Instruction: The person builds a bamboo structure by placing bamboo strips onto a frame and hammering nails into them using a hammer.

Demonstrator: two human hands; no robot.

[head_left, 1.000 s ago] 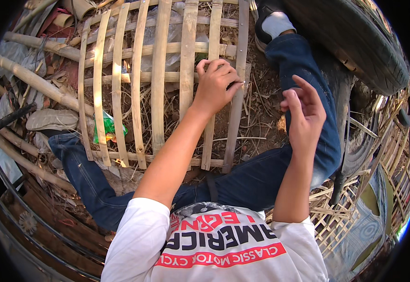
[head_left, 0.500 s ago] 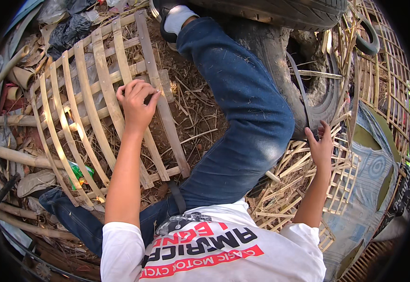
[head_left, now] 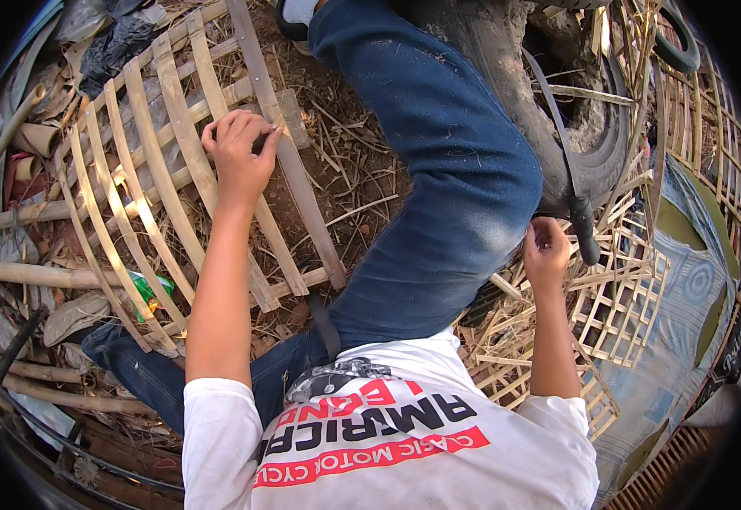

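Note:
A lattice panel of split bamboo slats (head_left: pixel 159 144) lies across the ground to my left. My left hand (head_left: pixel 238 157) is on its upper part, fingers curled over the slats and thumb at the darker edge slat. My right hand (head_left: pixel 546 255) is beside my bent knee, fingers curled in to the thumb; whatever is between them is too small to make out. Just right of it stands a long, thin, grey strip-like tool with a thick black handle end (head_left: pixel 585 229), leaning by an old tire (head_left: pixel 604 161). That handle is apart from my right hand.
Small bamboo lattice pieces (head_left: pixel 621 293) and loose split strips (head_left: pixel 506 340) lie right of my leg. Beyond them is a blue patterned cloth (head_left: pixel 685 297). Bamboo poles (head_left: pixel 39 272) and black plastic (head_left: pixel 119 51) lie at left. A wooden stump (head_left: pixel 481 51) stands ahead.
My right hand has come away from the black handle and drawn left toward my knee, its fingers curling in. My left hand stays at about the same spot on the lattice.

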